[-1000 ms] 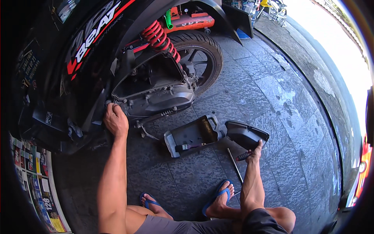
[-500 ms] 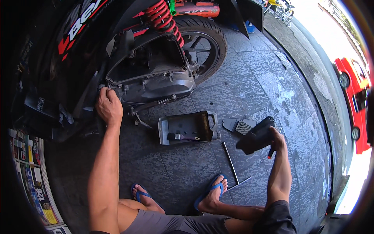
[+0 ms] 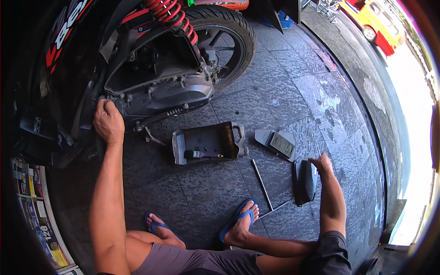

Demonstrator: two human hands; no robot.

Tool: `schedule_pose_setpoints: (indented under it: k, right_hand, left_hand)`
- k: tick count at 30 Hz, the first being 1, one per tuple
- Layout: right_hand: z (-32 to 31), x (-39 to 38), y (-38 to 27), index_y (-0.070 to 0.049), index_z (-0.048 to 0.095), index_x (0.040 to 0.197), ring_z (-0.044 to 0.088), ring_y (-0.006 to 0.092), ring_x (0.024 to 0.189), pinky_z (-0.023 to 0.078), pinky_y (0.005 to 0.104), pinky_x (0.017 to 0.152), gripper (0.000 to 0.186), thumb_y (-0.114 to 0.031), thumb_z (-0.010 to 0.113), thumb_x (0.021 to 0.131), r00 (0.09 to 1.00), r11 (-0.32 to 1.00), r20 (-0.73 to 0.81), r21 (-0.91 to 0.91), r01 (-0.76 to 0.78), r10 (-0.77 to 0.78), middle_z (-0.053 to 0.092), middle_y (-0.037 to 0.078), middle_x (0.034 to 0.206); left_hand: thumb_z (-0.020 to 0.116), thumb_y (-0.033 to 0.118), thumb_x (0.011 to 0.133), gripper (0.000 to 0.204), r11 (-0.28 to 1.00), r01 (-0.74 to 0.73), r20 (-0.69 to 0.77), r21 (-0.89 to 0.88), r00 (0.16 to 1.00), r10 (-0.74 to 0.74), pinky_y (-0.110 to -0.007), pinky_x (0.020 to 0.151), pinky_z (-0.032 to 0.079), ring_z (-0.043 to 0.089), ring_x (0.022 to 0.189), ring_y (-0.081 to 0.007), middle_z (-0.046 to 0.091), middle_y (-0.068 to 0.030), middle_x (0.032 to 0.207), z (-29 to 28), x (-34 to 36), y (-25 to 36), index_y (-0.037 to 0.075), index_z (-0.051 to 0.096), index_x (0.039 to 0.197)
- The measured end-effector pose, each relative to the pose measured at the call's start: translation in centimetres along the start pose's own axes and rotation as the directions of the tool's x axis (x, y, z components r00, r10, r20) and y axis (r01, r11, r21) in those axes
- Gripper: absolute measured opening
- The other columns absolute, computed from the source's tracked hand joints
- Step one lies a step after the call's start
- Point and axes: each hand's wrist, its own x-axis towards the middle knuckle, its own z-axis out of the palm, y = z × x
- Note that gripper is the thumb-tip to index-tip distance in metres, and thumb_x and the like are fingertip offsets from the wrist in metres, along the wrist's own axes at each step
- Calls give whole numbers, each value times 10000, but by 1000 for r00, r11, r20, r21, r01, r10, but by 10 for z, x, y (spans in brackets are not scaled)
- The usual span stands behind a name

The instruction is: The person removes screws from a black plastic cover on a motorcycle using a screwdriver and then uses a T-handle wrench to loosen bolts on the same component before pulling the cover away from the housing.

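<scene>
My left hand (image 3: pixel 109 121) is closed at the front lower corner of the scooter's engine case (image 3: pixel 160 97), its fingertips pinching a small part I cannot make out. The case's upper housing stands uncovered, showing a dark hollow. At the right, my right hand (image 3: pixel 324 164) is closed around what looks like a screwdriver, its thin shaft (image 3: pixel 319 151) sticking out past the fingers. Just below and left of that hand, a black plastic cover (image 3: pixel 305 182) rests on the floor; whether the fingertips touch it, I cannot tell. A pleated air filter (image 3: pixel 282 144) lies beyond.
An open grey plastic housing (image 3: pixel 179 149) on the tiles holds a paintbrush (image 3: pixel 197 154) and small screws. A T-handle wrench (image 3: pixel 261 184) lies before my right foot. The rear wheel (image 3: pixel 250 46) and red spring (image 3: pixel 176 20) rise behind; a shelf (image 3: pixel 43 215) stands left.
My right hand has set the black cover down on the floor and come off most of it, uncovering the air filter. The left hand stays at the engine case. The view has shifted slightly right.
</scene>
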Motion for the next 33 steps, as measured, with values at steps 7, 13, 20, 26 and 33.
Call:
schedule_pose_setpoints:
  k: [7,13,20,26,33]
  right_hand:
    - [89,25,12,-147,673,937,679,304,698,547,426,556,140,-186,588,833,202,-98,630,-407,908,-750,700,87,830]
    - [195,-103,-22,-3,715,879,672,347,940,539,418,820,419,-405,691,764,827,820,463,-301,486,-320,688,210,979]
    - [224,-137,10,3,619,943,645,408,940,516,468,829,290,-260,585,828,948,933,165,-195,302,-272,664,233,961]
    - [230,-133,8,-11,638,849,655,399,925,518,465,835,224,-212,583,767,914,868,184,-293,401,-361,681,222,923]
    - [232,-78,89,-71,614,1028,610,381,659,508,472,552,326,-291,586,788,826,751,318,-351,559,-466,652,206,904]
  left_hand:
    - [414,259,896,301,997,27,88,-71,996,-21,-489,712,444,589,817,-441,633,-224,835,3,0,-2,34,611,864]
    - [454,254,897,272,954,133,324,-268,945,-41,-457,653,453,616,757,-409,623,-216,781,-35,9,-14,28,594,836]
    - [580,133,828,118,697,-568,195,-437,697,690,-407,825,451,595,893,-291,630,-110,883,-89,-8,19,18,589,803]
    - [597,211,816,187,820,-333,675,-465,467,572,-450,699,517,643,790,-297,644,-124,826,-30,-123,-7,26,603,792]
    - [589,345,857,434,936,15,872,-352,368,322,-476,770,528,646,905,-379,637,-228,991,39,-218,35,-26,558,1082]
